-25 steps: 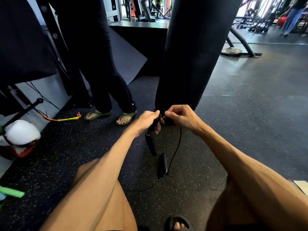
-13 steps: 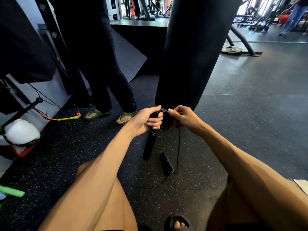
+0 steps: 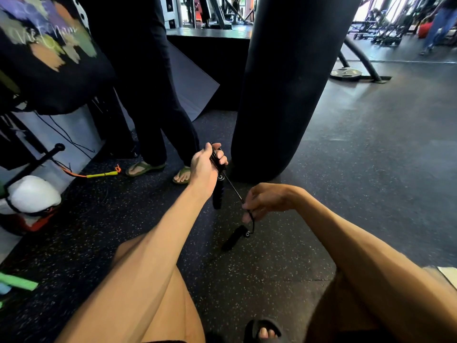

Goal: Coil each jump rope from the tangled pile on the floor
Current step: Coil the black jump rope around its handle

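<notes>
Separated since the earlier frame, the hands now stretch the cord taut between them. Speckled floor (image 3: 247, 276) lies open between the knees. Right hand (image 3: 265, 200) pinches the jump rope (image 3: 233, 186) cord, one handle (image 3: 233, 237) dangling below. Left hand (image 3: 206, 164), raised farther off, grips the coiled loops, a second handle (image 3: 218, 195) hanging beneath. Punching bag (image 3: 284, 90) stands just beyond.

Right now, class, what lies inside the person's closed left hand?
The left hand grips coiled black rope, one handle hanging below. Fingers cover most of the coil.
</notes>
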The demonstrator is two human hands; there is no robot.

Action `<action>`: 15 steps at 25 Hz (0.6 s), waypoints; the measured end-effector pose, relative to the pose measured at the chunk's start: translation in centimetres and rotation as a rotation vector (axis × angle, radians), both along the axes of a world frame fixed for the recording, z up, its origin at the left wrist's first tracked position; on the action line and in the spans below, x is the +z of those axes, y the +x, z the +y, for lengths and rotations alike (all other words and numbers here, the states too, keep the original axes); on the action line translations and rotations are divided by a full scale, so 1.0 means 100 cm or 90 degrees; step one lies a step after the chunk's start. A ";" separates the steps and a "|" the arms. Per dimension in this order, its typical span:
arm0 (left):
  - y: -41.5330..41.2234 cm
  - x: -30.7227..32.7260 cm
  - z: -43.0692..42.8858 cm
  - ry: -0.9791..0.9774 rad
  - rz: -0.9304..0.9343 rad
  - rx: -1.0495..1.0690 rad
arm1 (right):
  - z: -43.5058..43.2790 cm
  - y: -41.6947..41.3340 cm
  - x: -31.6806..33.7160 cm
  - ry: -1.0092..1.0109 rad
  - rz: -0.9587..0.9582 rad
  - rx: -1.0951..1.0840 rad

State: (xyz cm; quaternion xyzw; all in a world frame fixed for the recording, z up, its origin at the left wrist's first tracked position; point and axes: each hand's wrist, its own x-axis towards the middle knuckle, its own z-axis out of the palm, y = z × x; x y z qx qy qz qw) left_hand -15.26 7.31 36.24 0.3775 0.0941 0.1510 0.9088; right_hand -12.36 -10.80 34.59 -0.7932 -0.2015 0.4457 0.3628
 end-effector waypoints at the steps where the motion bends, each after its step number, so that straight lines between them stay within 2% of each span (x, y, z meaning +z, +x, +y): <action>1: 0.000 0.000 -0.002 0.024 -0.003 0.015 | 0.000 -0.001 -0.001 -0.006 0.005 0.004; 6: 0.002 -0.005 -0.002 0.145 -0.002 0.050 | 0.005 0.001 -0.025 -0.143 -0.006 0.097; 9: 0.005 -0.015 0.003 0.335 0.023 0.105 | 0.007 0.000 -0.018 -0.096 0.004 0.082; 12: 0.005 -0.017 0.008 0.535 0.068 0.133 | 0.005 -0.005 0.003 -0.016 -0.039 0.081; 15: 0.008 -0.022 0.010 0.661 0.099 0.062 | 0.003 -0.013 0.021 0.047 -0.111 0.071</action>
